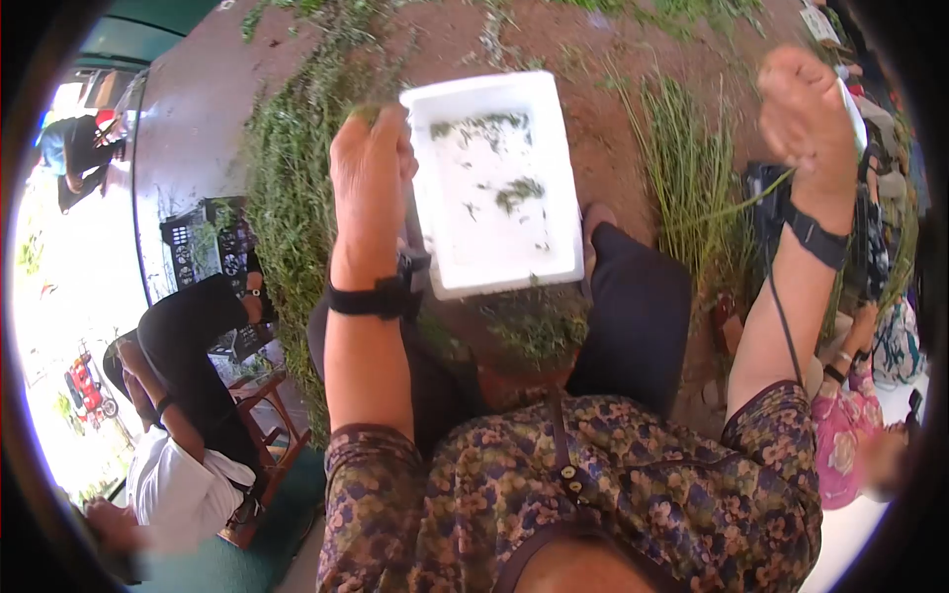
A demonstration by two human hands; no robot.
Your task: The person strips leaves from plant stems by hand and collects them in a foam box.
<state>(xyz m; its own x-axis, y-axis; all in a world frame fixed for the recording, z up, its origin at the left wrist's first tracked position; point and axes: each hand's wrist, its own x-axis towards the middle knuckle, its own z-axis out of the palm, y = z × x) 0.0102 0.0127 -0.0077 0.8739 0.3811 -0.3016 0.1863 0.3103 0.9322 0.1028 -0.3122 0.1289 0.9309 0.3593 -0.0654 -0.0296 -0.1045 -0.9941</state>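
My left hand (371, 158) is closed beside the upper left edge of a white foam box (568, 217), with a bit of green showing at its fingertips. Scattered green leaf bits (519, 194) lie on the box's floor. My right hand (806, 109) is raised at the upper right, its fingers closed, and a thin green stem (746, 205) runs out from below it toward the lower left. Beneath and left of that hand lies a bundle of long green stalks (682, 158) on the ground.
A long heap of leafy greens (287, 178) lies left of the box. Loose leaves (539, 331) rest between my knees. A seated person (188, 474) and a black crate (203, 247) are at the left; another person (840, 435) sits at the right.
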